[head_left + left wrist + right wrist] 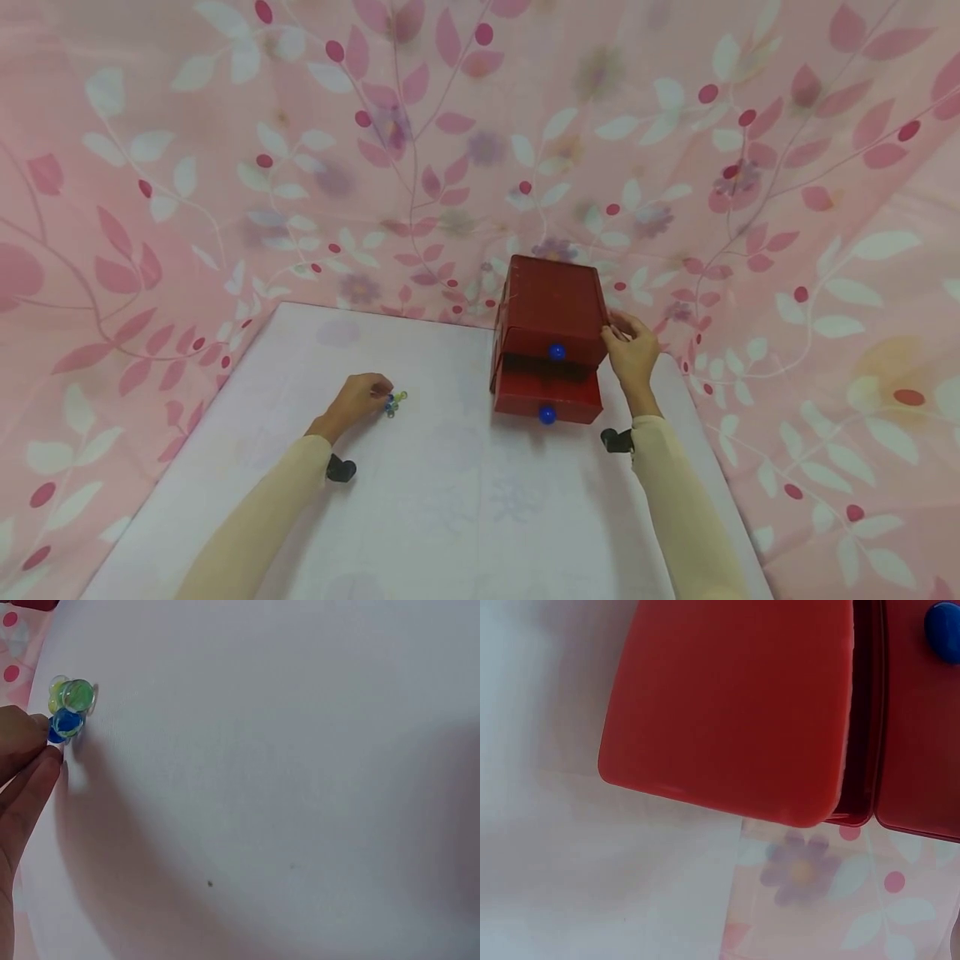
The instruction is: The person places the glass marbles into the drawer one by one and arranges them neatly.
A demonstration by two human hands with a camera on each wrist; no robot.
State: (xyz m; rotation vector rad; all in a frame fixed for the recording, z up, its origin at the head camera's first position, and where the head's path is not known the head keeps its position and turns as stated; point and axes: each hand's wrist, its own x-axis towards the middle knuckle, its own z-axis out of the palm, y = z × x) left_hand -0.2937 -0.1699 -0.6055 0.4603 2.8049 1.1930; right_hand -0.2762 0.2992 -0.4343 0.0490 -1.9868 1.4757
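Note:
My left hand (360, 398) is low over the white tabletop, its thumb and fingers pinching a blue glass marble (67, 723). Right beside that marble lie a green marble (78, 696) and other clear, yellowish ones in a small cluster. A red cabinet (558, 300) with two drawers stands to the right. Its lower drawer (543, 392) is pulled out, while the upper one is closed; each carries a round blue knob (547, 415). My right hand (633, 350) grips the cabinet's right side near the top front corner. The lower drawer's inside is hidden from the head view.
The white table (442, 500) ends at the back against a pink floral cloth (420, 167), which also hangs along both sides. The cabinet stands close to that back cloth. A black wrist mount (342, 469) sticks out under each sleeve.

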